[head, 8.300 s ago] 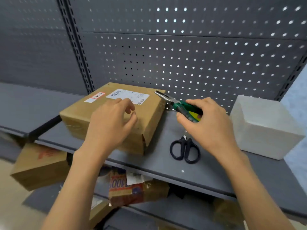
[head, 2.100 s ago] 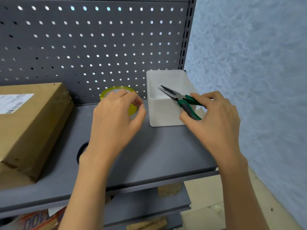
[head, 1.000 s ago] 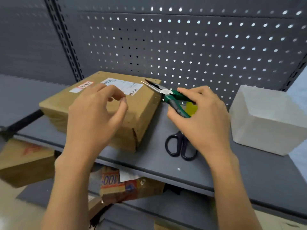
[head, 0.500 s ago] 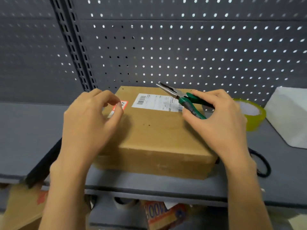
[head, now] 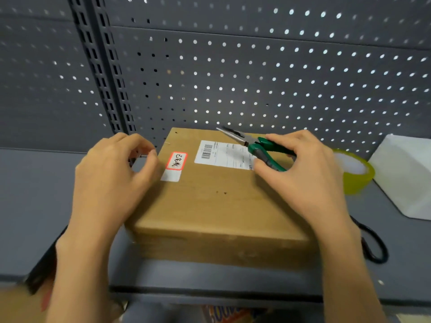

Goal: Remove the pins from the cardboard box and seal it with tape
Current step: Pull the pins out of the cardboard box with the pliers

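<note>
The cardboard box (head: pixel 217 194) lies flat on the grey shelf (head: pixel 28 194). The right hand (head: pixel 303 178) grips green-handled needle-nose pliers (head: pixel 254 145) above its label; the left hand (head: pixel 109 183), loosely curled, holds nothing. With the box unsteadied, prying pins could shove it or tear cardboard.

Two bare hands and two bare arms

The left hand (head: pixel 109 180) and the right hand (head: pixel 300 178) wear no gloves. There are no rings on the fingers that show. The wrists have no watch and no band. Both arms are bare all the way down to the bottom edge of the picture, with no sleeve on them. The nails that show are short and plain.
</note>
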The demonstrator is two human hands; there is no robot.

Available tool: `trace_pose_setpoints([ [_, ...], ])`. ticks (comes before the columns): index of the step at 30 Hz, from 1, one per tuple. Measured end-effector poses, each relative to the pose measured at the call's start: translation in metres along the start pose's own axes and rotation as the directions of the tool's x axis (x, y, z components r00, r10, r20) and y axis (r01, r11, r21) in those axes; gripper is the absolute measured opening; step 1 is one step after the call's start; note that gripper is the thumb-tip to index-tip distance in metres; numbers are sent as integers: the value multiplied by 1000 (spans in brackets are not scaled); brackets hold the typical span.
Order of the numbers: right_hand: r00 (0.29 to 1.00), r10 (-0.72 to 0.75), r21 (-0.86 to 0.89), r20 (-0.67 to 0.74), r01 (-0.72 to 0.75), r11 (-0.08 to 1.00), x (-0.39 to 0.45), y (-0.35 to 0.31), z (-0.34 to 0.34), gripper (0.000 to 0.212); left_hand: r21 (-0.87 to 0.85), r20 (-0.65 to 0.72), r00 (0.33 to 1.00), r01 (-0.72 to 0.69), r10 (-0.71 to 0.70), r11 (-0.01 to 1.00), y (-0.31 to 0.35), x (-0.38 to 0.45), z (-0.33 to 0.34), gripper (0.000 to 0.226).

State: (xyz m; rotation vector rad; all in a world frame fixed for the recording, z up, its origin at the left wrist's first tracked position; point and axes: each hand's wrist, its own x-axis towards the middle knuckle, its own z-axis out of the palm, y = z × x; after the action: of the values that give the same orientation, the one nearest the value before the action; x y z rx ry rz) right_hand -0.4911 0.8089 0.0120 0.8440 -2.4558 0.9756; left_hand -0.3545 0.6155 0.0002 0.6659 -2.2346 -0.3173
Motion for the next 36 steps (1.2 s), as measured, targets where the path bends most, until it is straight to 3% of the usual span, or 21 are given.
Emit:
trace_pose_setpoints([
  [7, 944, -114, -123, 309, 158, 980, 22, -22, 12, 34, 27, 193, 977, 83, -87, 996, -10, 4, 6, 11],
  [13, 886, -184, -85, 426, 242, 967, 49, -41, 29, 31, 57, 266, 957, 101, -112, 993, -15, 12, 16, 19],
  [20, 865, -209, -113, 457, 289, 951, 63, -40, 44, 41, 34, 333, 936, 104, -109, 994, -17, 12, 24, 27],
  [36, 849, -240, -45, 471, 295, 955, 74, -37, 56, 38, 55, 367, 926, 80, -95, 995, -15, 11, 25, 30],
])
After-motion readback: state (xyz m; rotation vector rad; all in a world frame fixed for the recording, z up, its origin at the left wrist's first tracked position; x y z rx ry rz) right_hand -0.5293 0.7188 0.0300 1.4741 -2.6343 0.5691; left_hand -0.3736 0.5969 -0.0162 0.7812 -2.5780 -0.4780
